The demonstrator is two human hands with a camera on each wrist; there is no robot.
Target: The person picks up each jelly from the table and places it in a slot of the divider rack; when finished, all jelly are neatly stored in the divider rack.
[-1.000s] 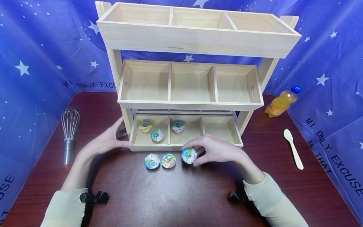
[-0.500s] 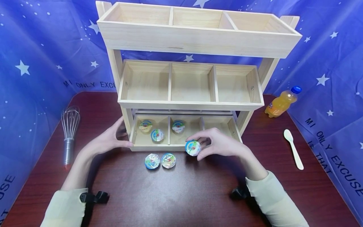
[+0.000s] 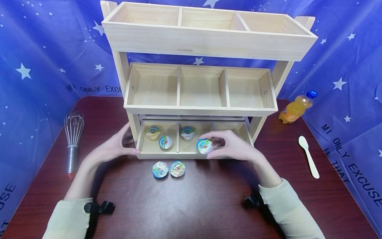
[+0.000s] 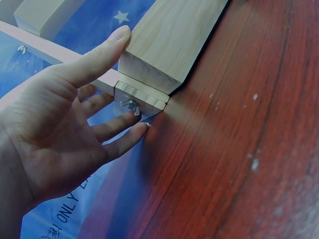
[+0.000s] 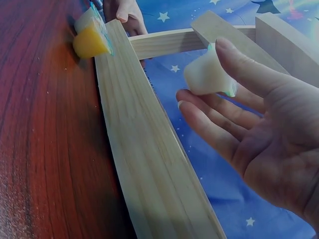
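My right hand [image 3: 235,145] pinches a small jelly cup [image 3: 204,146] with a foil lid between thumb and fingers, over the front of the bottom tray's middle compartment. Its milky white body shows in the right wrist view. My left hand [image 3: 111,144] is at the left end of the wooden rack [image 3: 191,157]. Its thumb touches the tray's corner, and its spread fingers lie by the leg's wing nut [image 4: 130,104]. Two jelly cups [image 3: 153,132] [image 3: 165,142] are in the left compartment and one jelly cup [image 3: 187,133] is in the middle one.
Two more jelly cups [image 3: 160,170] [image 3: 177,169] stand on the table before the tray. A whisk [image 3: 72,142] lies at the left. At the right are an orange drink bottle [image 3: 293,109] and a white spoon [image 3: 308,156]. Two upper trays [image 3: 203,111] overhang the bottom one.
My right hand has lifted the jelly cup from in front of the tray and carried it back over the tray's front edge. My left hand has stayed put.
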